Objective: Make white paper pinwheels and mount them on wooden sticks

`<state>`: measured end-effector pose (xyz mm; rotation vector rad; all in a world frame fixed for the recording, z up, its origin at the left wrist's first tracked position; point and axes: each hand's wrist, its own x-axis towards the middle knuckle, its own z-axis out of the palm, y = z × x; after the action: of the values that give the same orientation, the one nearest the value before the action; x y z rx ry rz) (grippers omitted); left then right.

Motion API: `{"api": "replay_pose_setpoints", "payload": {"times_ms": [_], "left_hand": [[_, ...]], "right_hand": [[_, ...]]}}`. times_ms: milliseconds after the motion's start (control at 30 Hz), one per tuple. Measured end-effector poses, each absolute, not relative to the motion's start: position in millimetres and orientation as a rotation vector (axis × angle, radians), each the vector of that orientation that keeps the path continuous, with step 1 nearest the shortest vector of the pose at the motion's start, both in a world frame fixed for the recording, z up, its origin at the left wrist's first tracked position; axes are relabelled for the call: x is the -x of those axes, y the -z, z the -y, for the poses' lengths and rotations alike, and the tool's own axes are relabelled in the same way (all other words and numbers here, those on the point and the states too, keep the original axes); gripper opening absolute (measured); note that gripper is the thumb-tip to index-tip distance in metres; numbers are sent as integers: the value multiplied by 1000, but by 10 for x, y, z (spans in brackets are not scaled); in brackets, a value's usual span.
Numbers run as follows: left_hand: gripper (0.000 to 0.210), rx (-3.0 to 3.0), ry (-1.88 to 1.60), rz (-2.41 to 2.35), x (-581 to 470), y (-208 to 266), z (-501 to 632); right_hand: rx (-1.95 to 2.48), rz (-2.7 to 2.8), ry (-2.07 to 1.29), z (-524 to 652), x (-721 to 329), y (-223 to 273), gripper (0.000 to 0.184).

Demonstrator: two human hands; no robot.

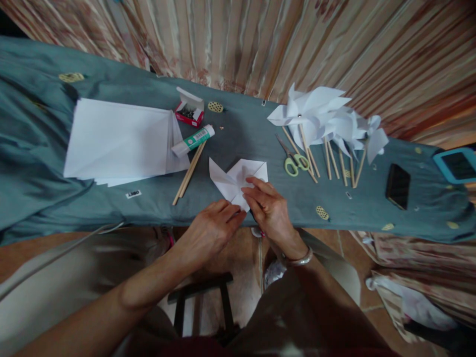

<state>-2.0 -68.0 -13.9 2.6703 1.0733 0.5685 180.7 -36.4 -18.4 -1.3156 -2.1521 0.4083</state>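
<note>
I see the paper (238,174) near the front edge of the surface (245,139), partly folded, with one corner standing up at its left side. The left hand (219,221) pinches its lower corner between thumb and fingers. The right hand (270,206) has bent fingers touching the paper; whether they pinch a fold, I cannot tell. Leftward lie sticks (189,173), glue (193,141) and a box (189,116); rightward, scissors (293,154) beside the pinwheels (316,113).

I am holding white paper (238,172) over a teal cloth (245,126) patterned with yellow pineapples (215,107), a green-and-white glue stick (197,139) lying left and green-handled scissors (293,155) lying right.
</note>
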Motion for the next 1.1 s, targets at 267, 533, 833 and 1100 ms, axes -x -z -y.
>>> {"api": "replay_pose_setpoints", "payload": {"times_ms": [267, 533, 833, 1100], "left_hand": [[18, -2686, -568, -1078, 17, 149, 676], [18, -2682, -585, -1077, 20, 178, 689], [18, -2658, -545, -1068, 21, 143, 688], [18, -2657, -516, -1071, 24, 144, 692]], "right_hand": [[1294, 2206, -349, 364, -1811, 205, 25], [1291, 2267, -298, 377, -1809, 188, 27], [1326, 2269, -348, 386, -1798, 168, 28], [1325, 2381, -261, 441, -1777, 166, 29]]}}
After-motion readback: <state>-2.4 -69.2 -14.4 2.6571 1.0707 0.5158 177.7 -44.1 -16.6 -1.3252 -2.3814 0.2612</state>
